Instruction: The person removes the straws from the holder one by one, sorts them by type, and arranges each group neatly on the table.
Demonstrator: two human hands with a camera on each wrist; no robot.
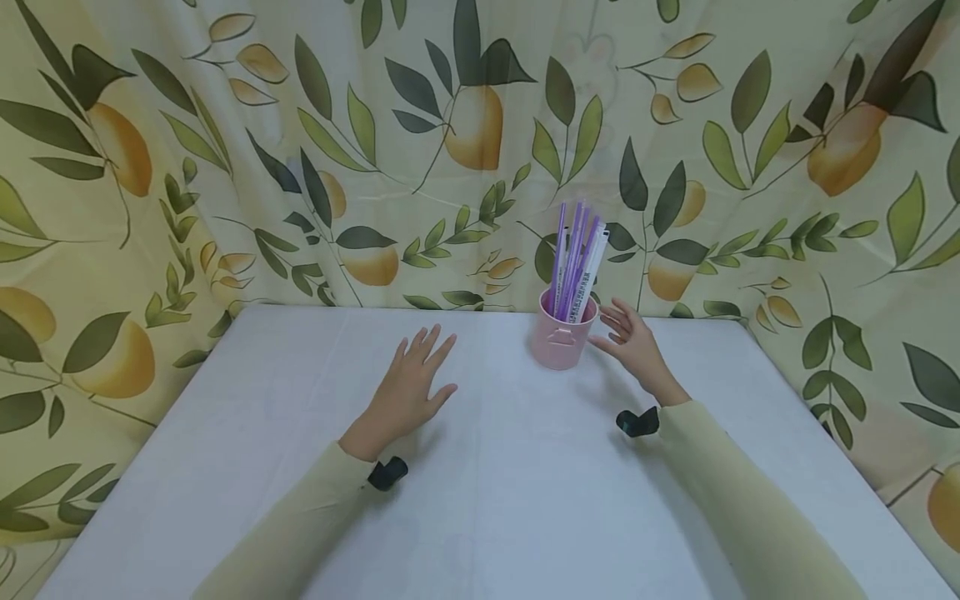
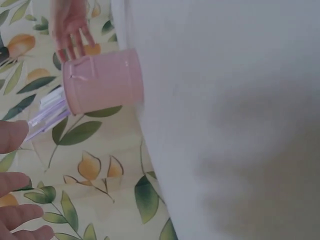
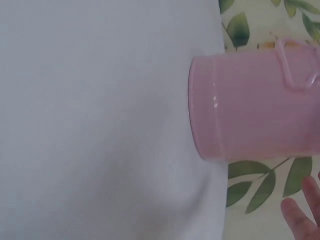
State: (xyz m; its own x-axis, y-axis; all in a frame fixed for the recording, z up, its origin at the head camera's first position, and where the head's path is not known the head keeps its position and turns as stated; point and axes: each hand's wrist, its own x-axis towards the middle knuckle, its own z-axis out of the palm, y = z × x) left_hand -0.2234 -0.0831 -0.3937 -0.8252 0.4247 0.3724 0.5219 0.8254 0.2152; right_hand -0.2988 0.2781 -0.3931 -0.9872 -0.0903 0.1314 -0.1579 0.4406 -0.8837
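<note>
A pink cup [image 1: 557, 348] shaped like a small bucket stands upright near the table's back edge. Several purple-and-white pens or sticks [image 1: 576, 262] lean out of its top; their exact kind is hard to tell. Close to the cup's right side is my right hand [image 1: 636, 346], fingers spread and slightly bent, holding nothing. My left hand [image 1: 405, 385] hovers to the left of the cup, its fingers spread and nothing in it. In the right wrist view the cup [image 3: 260, 107] fills the right side, with fingertips [image 3: 297, 217] below it.
A white cloth covers the table [image 1: 480, 500]. Behind it hangs a curtain [image 1: 420, 208] printed with leaves and orange fruit. A small black device [image 1: 388, 473] sits at the left wrist, and a second black device [image 1: 637, 422] at the right.
</note>
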